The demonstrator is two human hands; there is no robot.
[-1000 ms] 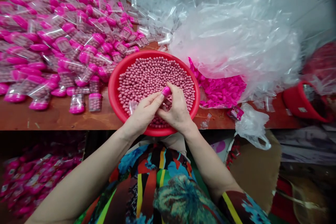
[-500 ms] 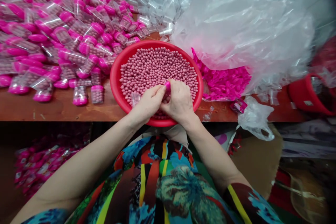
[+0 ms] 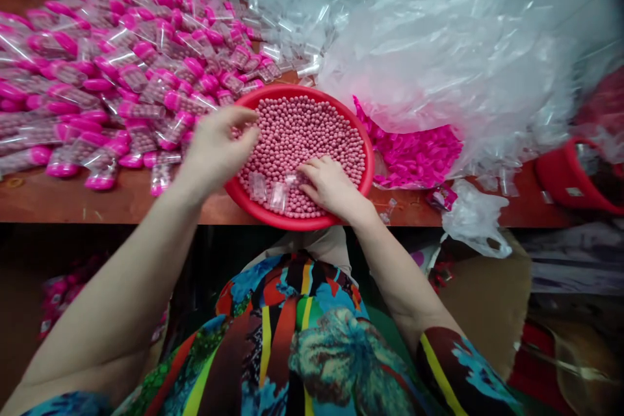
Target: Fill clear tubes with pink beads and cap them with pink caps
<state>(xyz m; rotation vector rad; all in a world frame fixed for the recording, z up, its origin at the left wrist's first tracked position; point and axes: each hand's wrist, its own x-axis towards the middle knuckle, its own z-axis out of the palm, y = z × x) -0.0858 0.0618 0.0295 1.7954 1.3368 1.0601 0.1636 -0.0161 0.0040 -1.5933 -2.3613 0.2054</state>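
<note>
A red bowl (image 3: 369, 162) full of small pink beads (image 3: 302, 123) stands at the table's front edge. My left hand (image 3: 219, 146) is above the bowl's left rim, its thumb and fingers apart with nothing between them. Inside the bowl, my right hand (image 3: 331, 187) rests on the beads, its fingertips at a small clear container (image 3: 292, 181). Two more clear containers (image 3: 277, 197) lie on the beads left of it. Left of the bowl spreads a large heap of bead-filled clear containers with pink caps (image 3: 141, 81).
Loose pink caps (image 3: 414, 156) lie right of the bowl, partly under a big clear plastic bag (image 3: 453, 58). Empty clear containers (image 3: 297, 19) are piled behind. A small plastic bag (image 3: 475, 218) hangs over the front edge, and a red bucket (image 3: 570, 175) stands far right.
My hands have parted: the left moved left and opened, no longer at the pink-capped piece, while the right lowered onto the beads. More clear containers show in the bowl, which sits slightly further right.
</note>
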